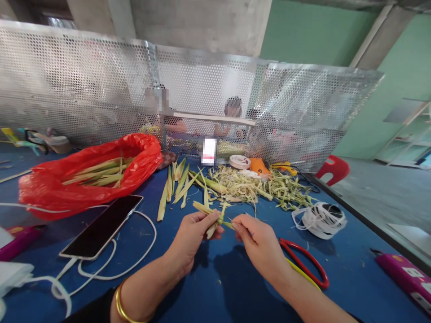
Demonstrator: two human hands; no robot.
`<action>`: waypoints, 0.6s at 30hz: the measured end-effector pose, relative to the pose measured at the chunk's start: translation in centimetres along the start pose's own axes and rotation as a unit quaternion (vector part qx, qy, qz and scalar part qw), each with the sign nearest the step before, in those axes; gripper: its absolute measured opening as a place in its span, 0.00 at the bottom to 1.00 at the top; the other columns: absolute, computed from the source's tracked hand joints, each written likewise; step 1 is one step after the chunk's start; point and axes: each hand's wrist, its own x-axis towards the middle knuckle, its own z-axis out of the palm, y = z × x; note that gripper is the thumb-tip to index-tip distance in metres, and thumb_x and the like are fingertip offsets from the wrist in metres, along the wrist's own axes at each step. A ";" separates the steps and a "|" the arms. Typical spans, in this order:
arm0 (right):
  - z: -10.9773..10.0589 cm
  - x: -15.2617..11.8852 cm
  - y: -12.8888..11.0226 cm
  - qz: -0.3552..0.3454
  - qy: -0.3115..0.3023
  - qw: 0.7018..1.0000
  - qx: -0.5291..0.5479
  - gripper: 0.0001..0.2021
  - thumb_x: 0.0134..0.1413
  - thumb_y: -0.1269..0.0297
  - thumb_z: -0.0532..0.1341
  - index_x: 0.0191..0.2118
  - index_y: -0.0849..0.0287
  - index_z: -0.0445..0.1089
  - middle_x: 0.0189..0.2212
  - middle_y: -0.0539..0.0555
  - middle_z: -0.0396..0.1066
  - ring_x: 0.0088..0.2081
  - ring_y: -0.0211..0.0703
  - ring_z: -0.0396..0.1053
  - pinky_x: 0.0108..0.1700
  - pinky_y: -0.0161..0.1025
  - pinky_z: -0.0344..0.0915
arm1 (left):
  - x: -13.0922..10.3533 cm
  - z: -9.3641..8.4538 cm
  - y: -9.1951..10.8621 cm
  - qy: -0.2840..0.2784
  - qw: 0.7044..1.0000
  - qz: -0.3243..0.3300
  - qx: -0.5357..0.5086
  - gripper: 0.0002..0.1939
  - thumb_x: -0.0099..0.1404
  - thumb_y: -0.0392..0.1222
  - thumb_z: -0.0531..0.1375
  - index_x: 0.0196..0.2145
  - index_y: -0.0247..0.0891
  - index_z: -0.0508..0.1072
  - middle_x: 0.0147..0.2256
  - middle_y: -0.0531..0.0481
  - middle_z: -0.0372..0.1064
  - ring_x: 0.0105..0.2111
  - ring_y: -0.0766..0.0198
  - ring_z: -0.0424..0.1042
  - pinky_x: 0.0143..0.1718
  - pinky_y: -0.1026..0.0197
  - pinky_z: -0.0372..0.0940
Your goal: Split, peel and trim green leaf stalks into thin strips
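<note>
Near the middle of the blue table, my left hand (198, 231) pinches a small bundle of pale green and yellow leaf strips (220, 220) between thumb and fingers. To its right, my right hand (256, 233) is closed on the end of a green strip that runs out of the bundle. Several strips stick out above my left thumb and below it. Loose long leaves (182, 179) lie just beyond my hands, with a heap of thin shredded strips (239, 184) beside them.
A red plastic bag (90, 197) of leaves and a phone (103, 226) with white cables lie left. Red-handled tool (306, 255), white ribbon roll (323, 220) and purple box (404, 273) lie right. Behind a perforated metal screen (202, 80), people are sitting.
</note>
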 end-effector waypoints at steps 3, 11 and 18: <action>0.1 0.1 0.1 -0.021 0.011 1.000 0.001 0.07 0.60 0.67 0.54 0.34 0.56 0.69 0.28 0.50 0.71 0.31 0.40 0.68 0.33 0.35 0.60 | 0.1 0.0 -0.1 0.014 1.000 0.015 0.002 0.16 0.52 0.52 0.64 0.26 0.33 0.75 0.22 0.48 0.73 0.22 0.67 0.69 0.29 0.66 0.64; 0.2 -0.1 0.0 -0.137 0.056 0.981 -0.125 0.08 0.60 0.70 0.54 0.34 0.57 0.70 0.29 0.52 0.70 0.32 0.40 0.66 0.39 0.40 0.58 | -0.3 0.2 -0.2 -0.010 1.000 0.011 0.020 0.17 0.53 0.50 0.64 0.22 0.31 0.74 0.19 0.47 0.72 0.18 0.69 0.67 0.24 0.67 0.62; -0.3 -0.1 0.3 -0.308 0.105 0.906 -0.271 0.12 0.59 0.76 0.52 0.43 0.60 0.70 0.31 0.55 0.73 0.34 0.42 0.67 0.48 0.45 0.57 | -0.2 0.3 -0.2 -0.009 0.996 -0.031 -0.088 0.11 0.53 0.45 0.65 0.24 0.32 0.74 0.19 0.50 0.70 0.20 0.70 0.66 0.25 0.69 0.62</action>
